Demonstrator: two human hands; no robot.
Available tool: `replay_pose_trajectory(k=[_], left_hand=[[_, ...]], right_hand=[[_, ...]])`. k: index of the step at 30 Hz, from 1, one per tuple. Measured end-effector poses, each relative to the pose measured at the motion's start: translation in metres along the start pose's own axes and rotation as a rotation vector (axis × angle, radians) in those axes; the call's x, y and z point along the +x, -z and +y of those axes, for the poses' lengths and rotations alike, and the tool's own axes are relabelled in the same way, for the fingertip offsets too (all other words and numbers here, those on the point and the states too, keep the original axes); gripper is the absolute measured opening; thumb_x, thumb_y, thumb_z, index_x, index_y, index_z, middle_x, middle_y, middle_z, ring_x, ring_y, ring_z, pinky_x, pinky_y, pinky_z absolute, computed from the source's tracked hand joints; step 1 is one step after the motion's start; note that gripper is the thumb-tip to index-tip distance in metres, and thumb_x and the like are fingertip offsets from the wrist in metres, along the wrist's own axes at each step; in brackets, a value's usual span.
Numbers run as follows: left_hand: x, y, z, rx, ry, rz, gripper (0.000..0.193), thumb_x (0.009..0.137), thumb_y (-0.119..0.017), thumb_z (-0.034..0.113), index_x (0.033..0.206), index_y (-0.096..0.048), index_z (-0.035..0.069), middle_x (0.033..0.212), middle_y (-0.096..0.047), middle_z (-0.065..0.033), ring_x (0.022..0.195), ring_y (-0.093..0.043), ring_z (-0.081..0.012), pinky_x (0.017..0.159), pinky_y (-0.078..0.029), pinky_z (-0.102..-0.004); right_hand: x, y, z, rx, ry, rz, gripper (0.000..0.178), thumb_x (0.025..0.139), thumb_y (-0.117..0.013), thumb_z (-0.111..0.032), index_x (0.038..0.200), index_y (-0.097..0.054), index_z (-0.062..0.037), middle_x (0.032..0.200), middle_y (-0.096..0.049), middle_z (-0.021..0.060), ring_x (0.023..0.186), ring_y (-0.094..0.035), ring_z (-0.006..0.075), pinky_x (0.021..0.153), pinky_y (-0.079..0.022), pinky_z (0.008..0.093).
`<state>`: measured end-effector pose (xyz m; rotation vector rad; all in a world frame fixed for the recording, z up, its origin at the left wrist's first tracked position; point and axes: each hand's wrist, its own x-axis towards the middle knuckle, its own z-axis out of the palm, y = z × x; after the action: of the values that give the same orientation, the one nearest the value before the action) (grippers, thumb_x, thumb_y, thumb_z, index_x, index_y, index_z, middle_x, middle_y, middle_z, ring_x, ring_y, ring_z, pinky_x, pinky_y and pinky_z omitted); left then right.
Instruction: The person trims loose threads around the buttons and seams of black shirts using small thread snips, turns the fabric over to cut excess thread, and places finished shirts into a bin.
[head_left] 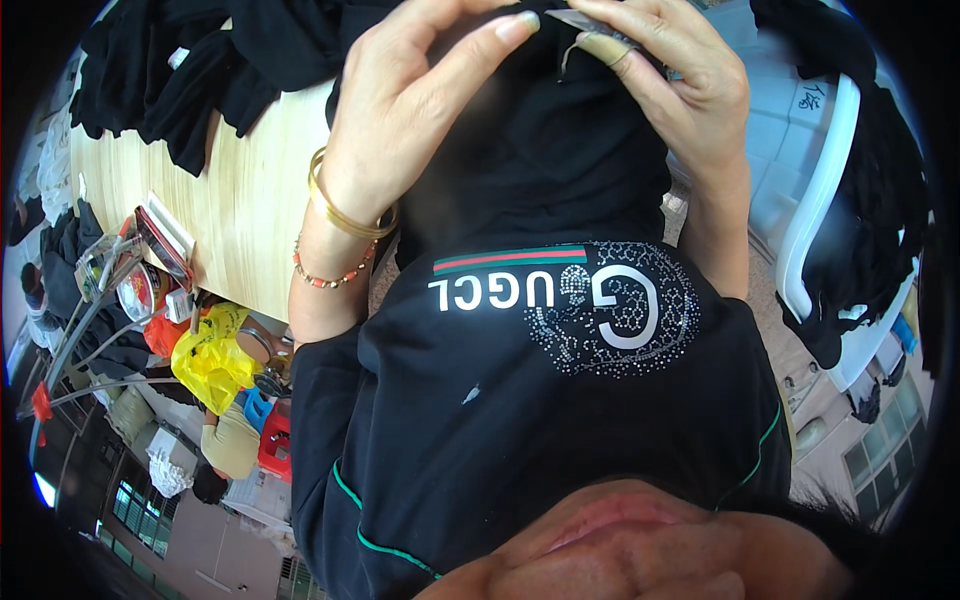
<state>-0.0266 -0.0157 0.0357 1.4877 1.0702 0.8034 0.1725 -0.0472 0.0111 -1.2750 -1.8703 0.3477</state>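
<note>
Black cloth (540, 150) is bunched over my lap, beneath both hands. At the top edge my left hand (405, 95) is bent in a pinch, thumb tip close to the forefinger. The view cuts off its other fingertips, and whatever lies in the pinch is hidden. Opposite it, my right hand (695, 85) is closed on a small pointed grey blade (585, 22), perhaps of thread snips, aimed toward the left thumb. A tan wrap (605, 48) covers a fingertip of that hand, and a short loose thread (567, 58) hangs beside it.
To the left stands a pale wooden table (260, 180) with black garments (190, 90) on it. Beyond it are a yellow plastic bag (212, 358), a red stool (274, 442) and thin metal rods (75, 340). A white tub (822, 200) with black cloth over its side is at right.
</note>
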Motion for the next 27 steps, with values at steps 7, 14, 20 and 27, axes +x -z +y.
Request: replay_pose_trajectory(k=[7,14,20,27], left_hand=[[-0.021,0.056,-0.045,0.467,-0.373,0.026,0.026,0.085,-0.081,0.010,0.110,-0.073,0.002,0.112,-0.070,-0.0089,0.107,-0.065,-0.0184,0.097,-0.047,-0.0301],[-0.018,0.068,-0.072,0.274,-0.325,-0.002,0.014,0.095,-0.069,0.006,0.107,-0.073,0.000,0.111,-0.071,-0.0091,0.099,-0.066,-0.0154,0.087,-0.050,-0.0257],[-0.015,0.056,-0.047,-0.213,0.075,0.001,0.015,0.104,-0.060,0.010,0.102,-0.069,-0.002,0.085,-0.060,0.0065,0.077,-0.048,-0.0012,0.067,-0.039,-0.0171],[-0.011,0.057,-0.040,-0.262,0.083,-0.058,0.019,0.105,-0.058,0.013,0.100,-0.069,-0.002,0.082,-0.058,0.0074,0.075,-0.046,-0.0009,0.064,-0.038,-0.0177]], right_hand=[[-0.001,-0.008,0.004,0.039,0.010,0.086,0.036,0.080,-0.079,0.001,0.115,-0.073,0.0008,0.086,-0.063,0.0072,0.074,-0.058,0.0151,0.064,-0.045,0.0263],[0.009,-0.013,-0.019,0.024,0.106,0.050,0.043,0.076,-0.082,0.002,0.117,-0.073,0.0012,0.088,-0.064,0.0077,0.075,-0.059,0.0172,0.065,-0.045,0.0268],[0.019,-0.025,-0.031,-0.007,0.203,-0.042,0.042,0.073,-0.084,-0.003,0.114,-0.074,-0.0010,0.080,-0.061,0.0076,0.071,-0.059,0.0212,0.062,-0.045,0.0310],[0.026,-0.032,-0.032,-0.036,0.179,-0.087,0.040,0.074,-0.084,-0.004,0.113,-0.074,-0.0012,0.080,-0.061,0.0085,0.070,-0.059,0.0211,0.061,-0.045,0.0311]])
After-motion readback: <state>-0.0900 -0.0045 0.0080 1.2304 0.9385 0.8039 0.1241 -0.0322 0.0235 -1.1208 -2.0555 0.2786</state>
